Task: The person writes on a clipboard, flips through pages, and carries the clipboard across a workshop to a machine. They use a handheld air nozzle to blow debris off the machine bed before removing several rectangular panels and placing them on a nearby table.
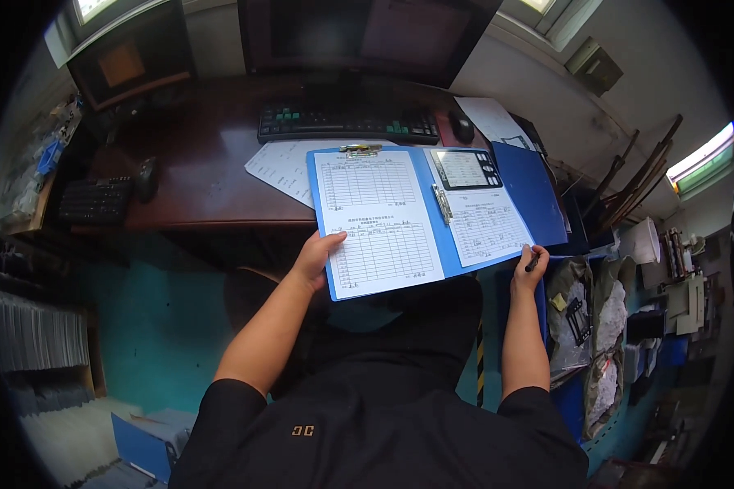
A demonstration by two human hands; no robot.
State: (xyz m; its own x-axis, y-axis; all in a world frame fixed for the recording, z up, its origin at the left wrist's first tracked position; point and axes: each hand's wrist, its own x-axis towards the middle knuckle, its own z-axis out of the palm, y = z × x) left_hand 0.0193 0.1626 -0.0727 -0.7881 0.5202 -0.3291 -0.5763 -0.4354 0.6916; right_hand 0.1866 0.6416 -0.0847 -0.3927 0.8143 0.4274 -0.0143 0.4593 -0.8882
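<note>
A blue clipboard folder [443,238] lies opened out in front of me, its upper part over the desk. My left hand [316,257] grips its left edge, thumb on top of a printed form [386,254] with table rows. A metal clip [360,150] holds that side's sheets at the top. On the right side, a second clip [442,204] sits by a partly handwritten sheet [489,228]. Above that sheet rests a dark device [465,169] with a pale screen and buttons. My right hand [528,267] is closed round a black pen [532,262] at the folder's lower right corner.
Behind the folder are a keyboard [347,122], a mouse [462,126] and a large monitor [359,37]. Loose papers [281,169] lie partly under the folder. A second keyboard [95,200] and mouse [147,179] are at left. Sacks [607,326] stand on the right.
</note>
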